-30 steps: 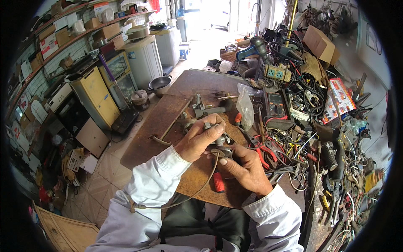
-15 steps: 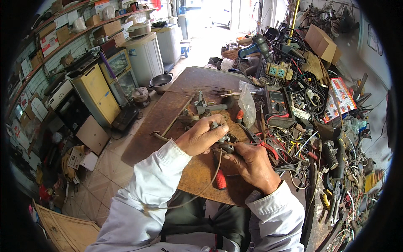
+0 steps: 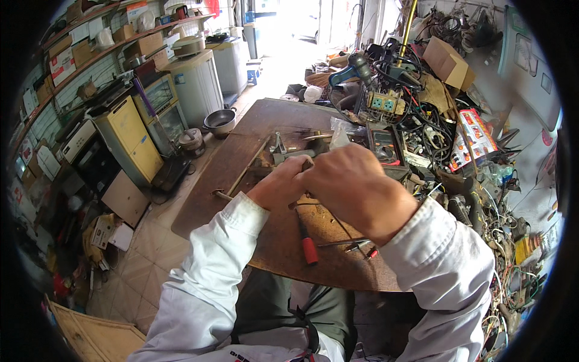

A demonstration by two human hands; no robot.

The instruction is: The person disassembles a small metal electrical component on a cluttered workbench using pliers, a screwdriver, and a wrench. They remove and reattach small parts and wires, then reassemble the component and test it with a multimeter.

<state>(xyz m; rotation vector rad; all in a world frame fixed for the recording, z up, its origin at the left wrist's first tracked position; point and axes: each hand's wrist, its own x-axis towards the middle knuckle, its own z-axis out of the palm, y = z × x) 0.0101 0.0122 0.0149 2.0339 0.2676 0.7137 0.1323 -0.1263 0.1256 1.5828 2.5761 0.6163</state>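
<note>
Can't read any lettering here, tbh. Print on the colorful package (image 3: 473, 140) and red-and-white box (image 3: 63, 66) is too tiny.

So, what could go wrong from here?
The right hand covers much of the left hand's grip, so a slip there might be hard to notice and could pinch fingers. The red-handled tool lies near the close edge of the table; a sleeve might knock it off. The right sleeve is near loose wires and could snag.

Bright doorway (image 3: 289, 48), pale tiled floor (image 3: 142, 259), crowded wall shelves (image 3: 114, 50), yellow cabinet (image 3: 129, 142) at left
</note>
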